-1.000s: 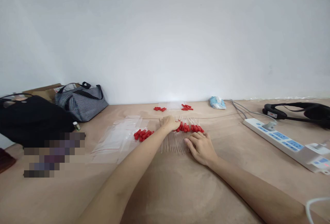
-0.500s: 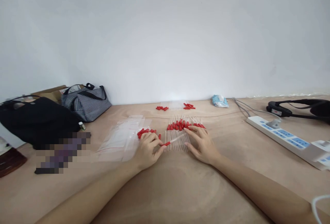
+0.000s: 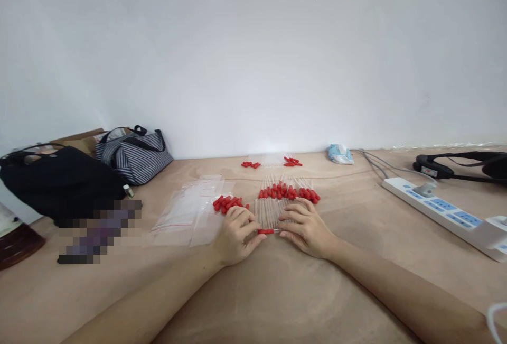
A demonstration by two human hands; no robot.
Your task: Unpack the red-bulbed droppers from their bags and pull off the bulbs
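My left hand (image 3: 238,234) pinches one end of a red rubber dropper bulb (image 3: 265,231). My right hand (image 3: 304,228) has its fingers closed on a thin glass dropper tube (image 3: 276,231), whose end meets the bulb; how far it is inside I cannot tell. Just beyond lies a row of bare glass tubes (image 3: 266,212), partly behind my right fingers. Past that row are several droppers fitted with red bulbs (image 3: 279,191), their tubes pointing away. A heap of loose red bulbs (image 3: 227,204) lies beyond my left hand.
Clear zip bags (image 3: 186,206) lie to the left. More red bulbs (image 3: 292,162) and tubes sit near the wall. A striped bag (image 3: 137,156) and black bag (image 3: 63,185) stand at left; a power strip (image 3: 439,206), blue-white packet (image 3: 339,154) and black headset (image 3: 447,167) are at right.
The bulb and tube have come nearer to me and turned from slanted to level. My right hand has moved in toward the left, its fingers now closed around the tube close to the bulb.
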